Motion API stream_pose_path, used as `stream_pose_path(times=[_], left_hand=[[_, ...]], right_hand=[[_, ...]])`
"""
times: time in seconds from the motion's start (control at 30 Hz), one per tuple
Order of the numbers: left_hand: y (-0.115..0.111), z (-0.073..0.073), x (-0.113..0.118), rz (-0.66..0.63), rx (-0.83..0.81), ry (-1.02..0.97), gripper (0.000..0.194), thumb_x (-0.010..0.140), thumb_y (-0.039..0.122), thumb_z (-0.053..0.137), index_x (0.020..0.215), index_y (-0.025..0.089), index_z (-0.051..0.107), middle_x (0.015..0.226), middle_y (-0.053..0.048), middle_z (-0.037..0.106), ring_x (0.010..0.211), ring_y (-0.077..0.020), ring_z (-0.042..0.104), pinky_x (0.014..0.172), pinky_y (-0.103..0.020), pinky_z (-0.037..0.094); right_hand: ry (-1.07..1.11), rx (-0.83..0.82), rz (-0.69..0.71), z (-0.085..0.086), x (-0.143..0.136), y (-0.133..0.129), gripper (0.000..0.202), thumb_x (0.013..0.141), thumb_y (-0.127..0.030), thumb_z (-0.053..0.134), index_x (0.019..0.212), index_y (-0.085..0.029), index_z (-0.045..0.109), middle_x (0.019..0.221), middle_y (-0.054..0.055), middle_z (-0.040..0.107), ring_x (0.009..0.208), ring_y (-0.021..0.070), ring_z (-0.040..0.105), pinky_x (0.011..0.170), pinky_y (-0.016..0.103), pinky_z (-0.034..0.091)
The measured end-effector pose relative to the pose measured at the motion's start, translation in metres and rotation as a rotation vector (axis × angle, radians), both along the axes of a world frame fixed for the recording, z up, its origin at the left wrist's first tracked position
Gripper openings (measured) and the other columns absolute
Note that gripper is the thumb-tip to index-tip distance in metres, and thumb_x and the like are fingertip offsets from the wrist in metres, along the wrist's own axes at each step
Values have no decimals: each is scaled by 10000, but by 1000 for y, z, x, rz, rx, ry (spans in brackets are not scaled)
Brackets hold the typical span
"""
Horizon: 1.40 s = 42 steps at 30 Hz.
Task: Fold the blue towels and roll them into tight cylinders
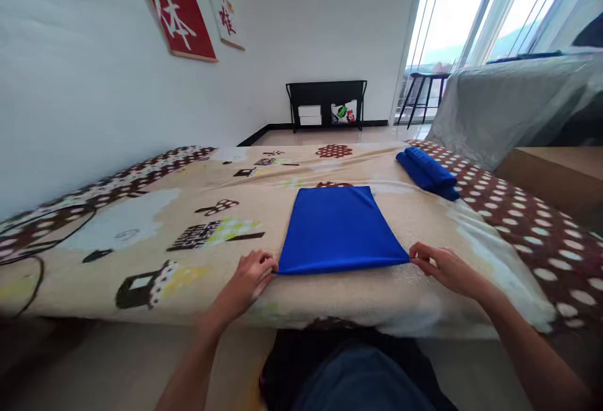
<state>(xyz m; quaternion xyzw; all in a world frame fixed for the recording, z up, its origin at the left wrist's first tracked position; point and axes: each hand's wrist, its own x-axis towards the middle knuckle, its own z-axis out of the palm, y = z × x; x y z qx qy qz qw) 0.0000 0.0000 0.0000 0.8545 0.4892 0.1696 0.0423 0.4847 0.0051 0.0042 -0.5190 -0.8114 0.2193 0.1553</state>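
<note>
A blue cloth (342, 229) lies spread flat in a near-square on the patterned bed cover (211, 298). My left hand (257, 271) pinches its near left corner between thumb and fingers. At the near right corner, my right hand (436, 264) grips the cloth the same way. The near edge is drawn straight between both hands and looks slightly raised. Farther off to the right rests a folded blue bundle of cloth (428, 172), touched by neither hand.
A black cable (40, 273) curls over the bed's left side. Beyond the bed stand a low black shelf (326, 93) and a stool (426, 90) by the window. On the right are a cardboard box (558, 178) and furniture under a plastic sheet (518, 97).
</note>
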Motion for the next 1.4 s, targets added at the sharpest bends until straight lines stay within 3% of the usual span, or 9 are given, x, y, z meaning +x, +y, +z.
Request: stream_pose_path(times=[0.23, 0.4, 0.57, 0.73, 0.87, 0.97, 1.13, 1.27, 1.4], left_hand=[[-12, -3, 3, 10, -82, 37, 129, 939, 176, 548, 954, 253, 651, 1091, -42, 587, 1052, -234, 539, 942, -405, 352], [-16, 12, 7, -62, -48, 31, 121, 930, 332, 622, 863, 238, 661, 1065, -33, 618, 1032, -221, 559, 939, -390, 378], [5, 26, 55, -51, 143, -220, 194, 993, 314, 498, 964, 229, 669, 1155, -42, 674, 1102, -197, 598, 1071, -403, 374], [42, -3, 146, 107, 120, -130, 496, 932, 88, 369, 1412, 128, 487, 1518, -132, 460, 1412, -200, 420, 1151, -373, 361], [39, -35, 175, 153, 62, 44, 561, 947, 112, 329, 1506, 111, 374, 1584, -110, 352, 1484, -209, 300, 1191, -419, 316], [26, -45, 172, 170, 99, 96, 531, 987, 188, 316, 1512, 163, 383, 1576, -67, 371, 1483, -202, 301, 1208, -450, 286], [14, -44, 158, 223, 131, 118, 511, 1021, 328, 310, 1507, 199, 399, 1579, -52, 358, 1473, -210, 324, 1198, -477, 297], [8, -43, 129, 318, 151, 125, 577, 1009, 503, 341, 1506, 217, 407, 1576, -71, 361, 1463, -249, 345, 1188, -504, 304], [-7, -50, 91, 314, 183, 147, 546, 1024, 443, 329, 1522, 224, 374, 1579, -54, 355, 1462, -233, 347, 1191, -493, 299]], right_hand=[[-3, 24, 21, -14, 4, -19, 305, 1020, -433, 318, 1004, -232, 546, 916, 38, 664, 810, 183, 622, 758, 318, 440], [-40, -50, 80, 8, 2, -14, 334, 979, -488, 428, 966, -234, 645, 859, 37, 692, 783, 192, 635, 747, 322, 468], [135, 194, -39, 12, -57, 13, 349, 990, -451, 434, 1076, -227, 687, 1055, 69, 715, 946, 201, 661, 868, 328, 507], [-53, 423, -112, -24, -158, 33, 472, 981, -214, 366, 1422, -133, 514, 1473, 139, 500, 1367, 229, 466, 1124, 384, 379], [-201, 413, -150, -51, -188, 26, 542, 976, -183, 344, 1510, -104, 401, 1565, 136, 362, 1478, 232, 301, 1192, 416, 274], [-232, 416, -202, -60, -187, 17, 516, 1013, -252, 308, 1513, -174, 411, 1577, 101, 340, 1486, 238, 284, 1201, 461, 235], [-219, 418, -252, -59, -177, 12, 500, 1026, -350, 324, 1497, -226, 440, 1572, 79, 356, 1473, 225, 315, 1200, 467, 235], [-235, 433, -341, -64, -149, 8, 575, 1015, -500, 348, 1509, -214, 419, 1566, 97, 367, 1463, 236, 336, 1191, 470, 258], [-255, 510, -419, -82, -112, -12, 597, 1025, -499, 299, 1526, -187, 384, 1573, 89, 354, 1461, 228, 340, 1188, 453, 275]])
